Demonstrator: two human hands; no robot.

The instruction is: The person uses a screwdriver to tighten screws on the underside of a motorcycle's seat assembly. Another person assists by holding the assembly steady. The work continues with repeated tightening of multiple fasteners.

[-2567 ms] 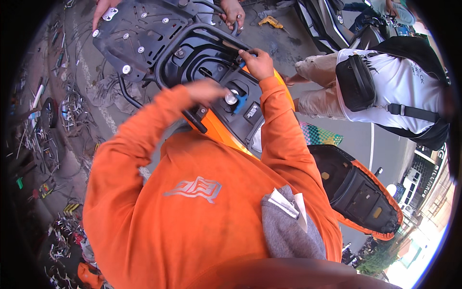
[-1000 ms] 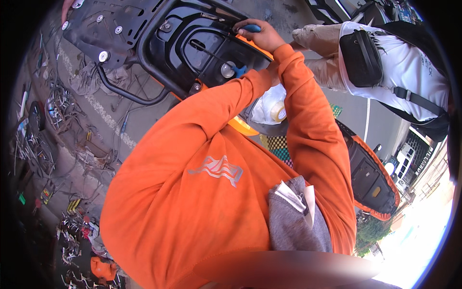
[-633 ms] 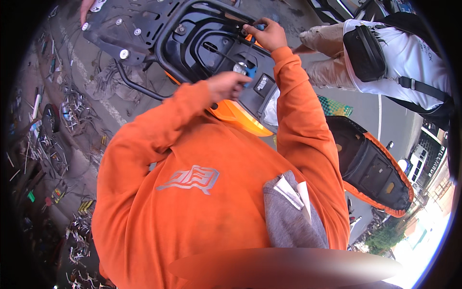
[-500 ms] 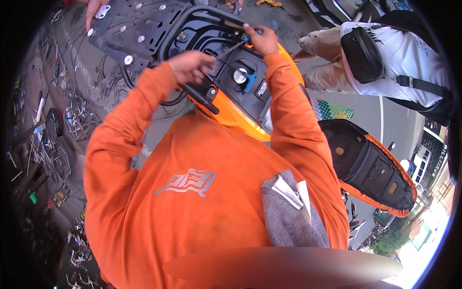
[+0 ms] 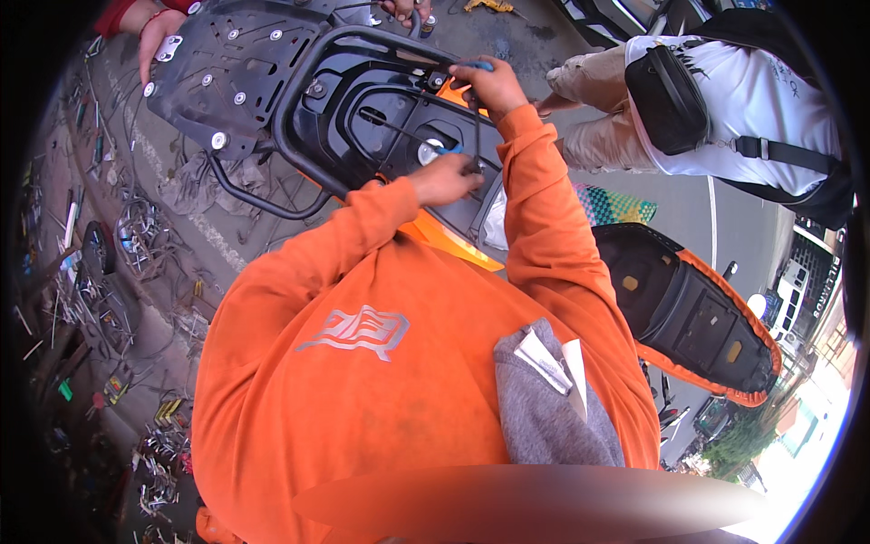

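My right hand (image 5: 494, 88) is closed around a blue-handled tool (image 5: 480, 65) at the far right edge of the motorcycle tail. A thin dark rod (image 5: 478, 131) runs down from that hand. Its lower end meets the fingers of my left hand (image 5: 448, 179), which are pinched together over the black tail tray (image 5: 408, 127). Beside my left hand, a round silver cap (image 5: 430, 151) and a small blue piece (image 5: 457, 149) are partly covered. An orange side panel (image 5: 444, 238) shows below my left wrist. A black tubular grab rail (image 5: 288, 113) borders the tray.
A black luggage plate (image 5: 240, 68) adjoins the rail; another person's hand (image 5: 159, 43) touches its left edge, and another hand (image 5: 403, 11) is behind it. A person with a black bag (image 5: 669, 100) stands at right. An upturned seat (image 5: 689, 308) lies at right; tools and parts litter the left ground.
My left hand has moved right and nearer, from the tray's left side to the rod's lower end. The rod has swung from slanting to nearly upright in view. The view has shifted slightly.
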